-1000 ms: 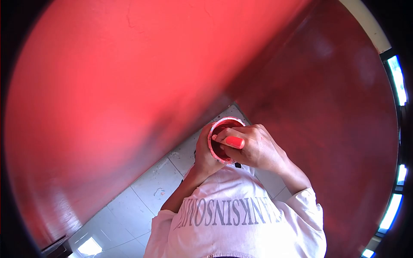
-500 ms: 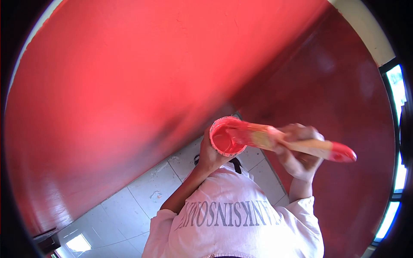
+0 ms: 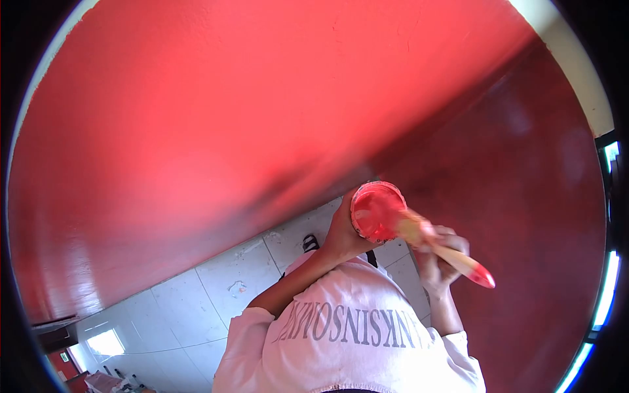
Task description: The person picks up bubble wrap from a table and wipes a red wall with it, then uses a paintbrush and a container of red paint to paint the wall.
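Note:
My left hand (image 3: 345, 230) is wrapped around the side of a round paint tub (image 3: 356, 219), held up in front of my chest. Red paint (image 3: 377, 208) coats its inner wall, and smears mark its rim. In my right hand (image 3: 440, 261) is a paintbrush (image 3: 464, 263) with a pale wooden handle and a red-tipped end. The brush slants down to the left, its bristles inside the tub's mouth. Motion blur and paint hide where exactly the bristle tips touch.
A bright red wall (image 3: 216, 98) rises ahead and to the left, meeting a darker red wall (image 3: 517, 196) at a corner. Below lies a white tiled floor (image 3: 229, 288) with a paint spot. Windows (image 3: 606, 291) line the far right; several items (image 3: 111, 382) lie at the lower left.
The tub has shifted right in view. My right hand has moved down and the brush has gone further into the tub, now at a steeper slant. The view has turned slightly.

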The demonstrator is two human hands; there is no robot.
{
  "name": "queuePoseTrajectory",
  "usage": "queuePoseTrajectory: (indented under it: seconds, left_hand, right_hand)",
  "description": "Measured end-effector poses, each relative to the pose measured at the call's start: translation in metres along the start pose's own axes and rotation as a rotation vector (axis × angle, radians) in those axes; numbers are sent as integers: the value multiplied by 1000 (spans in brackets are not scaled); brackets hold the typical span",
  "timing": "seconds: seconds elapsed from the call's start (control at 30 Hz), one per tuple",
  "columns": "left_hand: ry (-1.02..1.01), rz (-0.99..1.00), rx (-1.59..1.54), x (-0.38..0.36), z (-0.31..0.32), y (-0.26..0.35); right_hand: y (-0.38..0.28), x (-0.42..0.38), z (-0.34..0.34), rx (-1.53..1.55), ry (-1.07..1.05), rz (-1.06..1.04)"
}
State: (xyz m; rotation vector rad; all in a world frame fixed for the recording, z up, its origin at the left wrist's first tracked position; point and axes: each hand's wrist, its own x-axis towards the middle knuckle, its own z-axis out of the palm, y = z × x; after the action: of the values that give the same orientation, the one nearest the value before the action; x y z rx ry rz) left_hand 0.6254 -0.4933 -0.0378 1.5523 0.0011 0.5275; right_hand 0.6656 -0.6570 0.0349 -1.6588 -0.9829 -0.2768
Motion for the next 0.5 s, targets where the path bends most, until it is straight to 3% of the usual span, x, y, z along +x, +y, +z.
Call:
queuePoseTrajectory:
  seconds: [0.03, 0.07, 0.17, 0.2, 0.3, 0.33, 0.43, 0.47, 0.5]
  left_hand:
    - [-7, 8, -20, 0, 0, 1]
    - [-2, 6, -24, -1, 0, -2]
    - [25, -16, -15, -5, 1, -9]
    - [33, -29, 3, -4, 1, -7]
    - [11, -36, 60, -3, -3, -5]
    - [0, -33, 78, -2, -4, -5]
    - [53, -69, 7, -4, -3, -11]
    - [56, -59, 24, -4, -5, -10]
    - [55, -45, 42, -4, -7, -9]
  right_hand:
    - [1, 1, -3, -72, -117, -20]
    - [5, -9, -4, -59, -105, 55]
    - [-5, -10, 9, 268, 519, 108]
    - [-9, -5, 13, 346, 533, 100]
    - [8, -6, 0, -111, -161, 35]
    - [9, -9, 1, -121, -107, 54]
    - [-1, -7, 17, 351, 504, 153]
    - [4, -11, 19, 377, 503, 141]
    - [12, -12, 17, 227, 280, 122]
